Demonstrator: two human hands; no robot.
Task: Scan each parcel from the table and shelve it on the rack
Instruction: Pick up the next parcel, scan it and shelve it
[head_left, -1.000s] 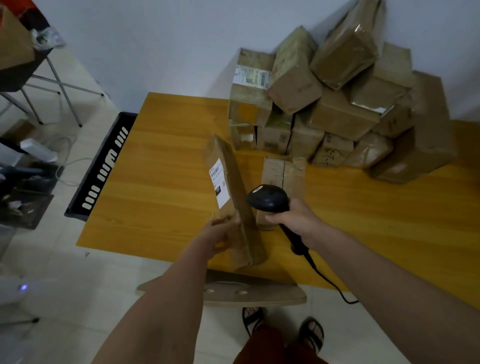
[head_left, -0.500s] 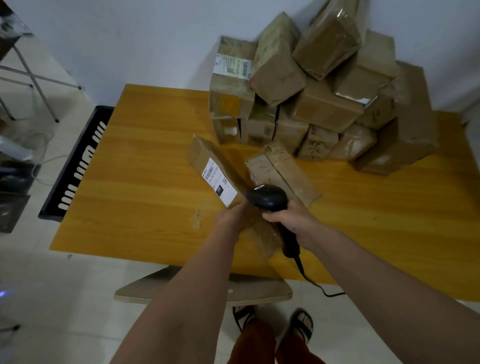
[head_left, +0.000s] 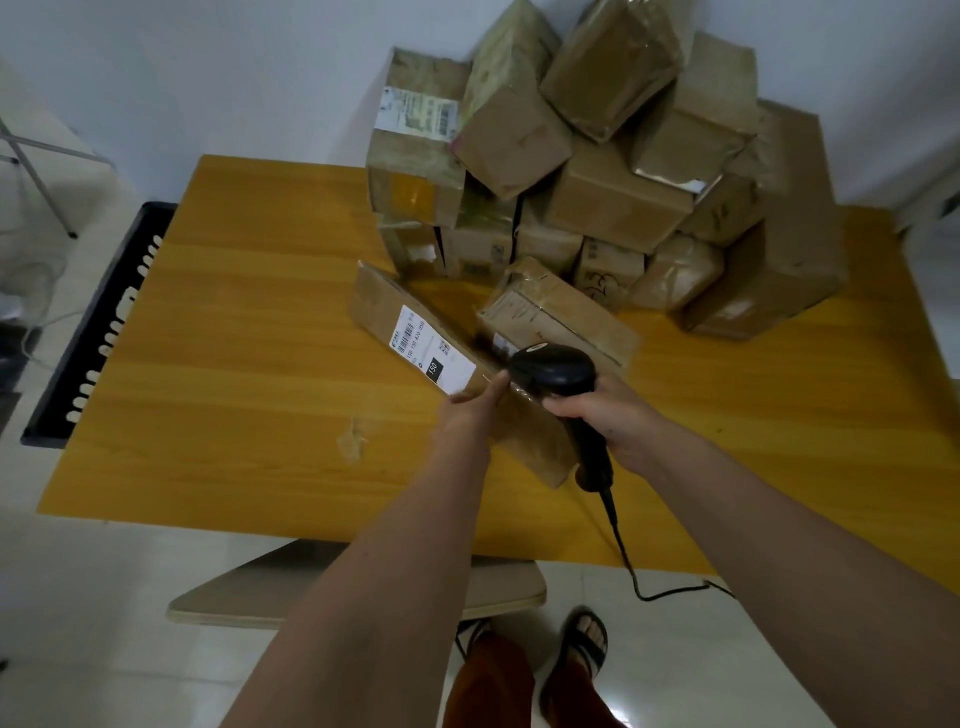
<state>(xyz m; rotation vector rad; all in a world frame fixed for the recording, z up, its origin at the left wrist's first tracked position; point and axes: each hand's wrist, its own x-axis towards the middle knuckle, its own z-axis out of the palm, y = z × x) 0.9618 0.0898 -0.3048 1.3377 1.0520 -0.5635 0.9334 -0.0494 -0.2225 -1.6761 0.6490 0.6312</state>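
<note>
Yellow worktop (head_left: 234, 364) carried a parcel pile (head_left: 597, 171) against the wall. Before the pile, the left hand (head_left: 470, 410) gripped a labelled long parcel (head_left: 415, 338), its fingers mostly hidden; the right hand (head_left: 602, 410) clenched a scanner (head_left: 553, 371) covering the parcel's middle.

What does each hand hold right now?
Left hand: holds the long parcel by its near end.
Right hand: grips the scanner.

Frame centre: left hand (head_left: 470, 410) grips long labelled parcel (head_left: 410, 332); right hand (head_left: 605, 415) holds scanner (head_left: 553, 371) beside it; table (head_left: 234, 364).
</note>
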